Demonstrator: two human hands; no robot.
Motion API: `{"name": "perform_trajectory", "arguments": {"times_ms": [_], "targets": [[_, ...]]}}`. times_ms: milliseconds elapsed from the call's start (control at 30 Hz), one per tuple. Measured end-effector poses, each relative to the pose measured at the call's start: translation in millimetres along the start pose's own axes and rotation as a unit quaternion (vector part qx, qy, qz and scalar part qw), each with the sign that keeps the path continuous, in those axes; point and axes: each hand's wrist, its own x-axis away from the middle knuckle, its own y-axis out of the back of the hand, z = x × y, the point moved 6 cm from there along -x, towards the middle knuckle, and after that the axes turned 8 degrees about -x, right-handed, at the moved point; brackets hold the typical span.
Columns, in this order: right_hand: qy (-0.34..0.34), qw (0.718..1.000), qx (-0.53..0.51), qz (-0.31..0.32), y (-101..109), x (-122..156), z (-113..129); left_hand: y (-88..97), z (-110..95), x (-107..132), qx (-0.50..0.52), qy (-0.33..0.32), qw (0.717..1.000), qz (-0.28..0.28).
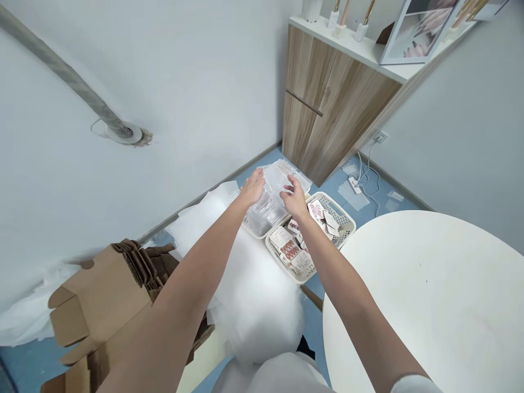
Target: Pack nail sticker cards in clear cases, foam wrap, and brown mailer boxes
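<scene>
Both arms reach down to the floor. My left hand (252, 187) rests with fingers together on the left side of a stack of clear plastic trays (268, 204) that fills a white basket (254, 231). My right hand (293, 197) grips the right side of the same clear stack, fingers curled on its top edge. Just right of it stands a second white basket (343, 217) holding several printed cards and small packets (289, 248).
A round white table (426, 305) fills the lower right. White foam sheets (249, 295) lie piled under my arms, and folded cardboard boxes (106, 305) sit at the lower left. A wooden cabinet (327, 103) stands in the corner, with a power strip (354, 184) on the blue floor.
</scene>
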Motion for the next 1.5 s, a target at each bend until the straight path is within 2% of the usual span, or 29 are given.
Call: {"name": "perform_trajectory", "arguments": {"times_ms": [100,200,300,433,567,700,767,900,967,1067,1200,1300,1500], "targets": [[0.006,1.0,-0.006,-0.015,6.1,6.9,6.5,-5.0,-11.4,8.9,0.0,-0.013,1.0,0.026],[0.006,0.999,-0.006,-0.034,16.9,21.7,15.0,-9.2,-24.8,25.1,0.003,-0.033,0.999,0.023],[0.0,0.998,-0.011,-0.059,30.8,45.5,23.9,-16.9,-36.2,50.2,0.0,-0.048,0.999,0.023],[-0.009,0.996,-0.028,-0.086,47.5,88.0,33.5,-27.8,-46.2,95.6,-0.001,-0.065,0.998,0.014],[0.018,0.992,-0.041,-0.119,62.4,140.3,43.9,-35.5,-55.0,150.3,0.034,-0.103,0.994,0.009],[0.031,0.986,-0.06,-0.154,76.9,203.8,50.0,-41.6,-62.4,211.0,0.094,-0.13,0.987,0.03],[0.023,0.983,-0.068,-0.171,85.3,239.2,49.9,-45.8,-65.1,242.1,0.109,-0.131,0.984,0.051],[0.002,0.972,-0.087,-0.218,109.5,313.2,45.4,-60.7,-68.9,301.7,0.069,-0.125,0.984,0.106],[-0.013,0.966,-0.108,-0.236,123.7,348.5,40.8,-72.8,-69.9,328.9,0.067,-0.121,0.98,0.14],[-0.035,0.956,-0.152,-0.249,146.3,396.6,33.6,-98.8,-68.1,365.2,0.124,-0.085,0.966,0.208],[-0.059,0.947,-0.178,-0.261,180.3,451.5,27.0,-140.0,-65.6,405.3,0.213,-0.009,0.928,0.305],[-0.072,0.947,-0.182,-0.253,207.5,484.1,23.8,-168.3,-71.1,428.4,0.236,0.013,0.902,0.36],[-0.069,0.95,-0.181,-0.243,266.5,526.1,22.1,-219.5,-97.3,468.1,0.209,-0.017,0.874,0.439]]}}
